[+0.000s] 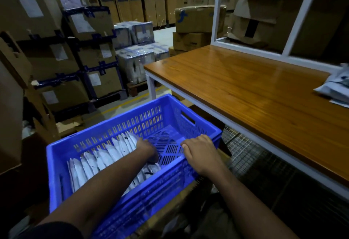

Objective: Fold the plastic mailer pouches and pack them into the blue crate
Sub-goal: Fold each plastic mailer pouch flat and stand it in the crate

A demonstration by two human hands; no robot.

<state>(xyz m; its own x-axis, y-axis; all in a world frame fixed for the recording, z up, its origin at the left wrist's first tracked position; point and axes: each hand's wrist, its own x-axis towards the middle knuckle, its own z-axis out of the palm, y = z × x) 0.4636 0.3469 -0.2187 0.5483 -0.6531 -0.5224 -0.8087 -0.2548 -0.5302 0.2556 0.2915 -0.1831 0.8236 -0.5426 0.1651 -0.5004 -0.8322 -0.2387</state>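
The left hand [148, 150] is reaching into the blue crate [62, 153], pressing the folded pouches [105, 157] leftward to keep them upright; its fingers are hidden. The right hand [200, 153] is gripping the near rim, steadying it.

A wooden table [255, 91] stands right of stacked cardboard boxes [79, 45] and shrink-wrapped bundles [137, 57].
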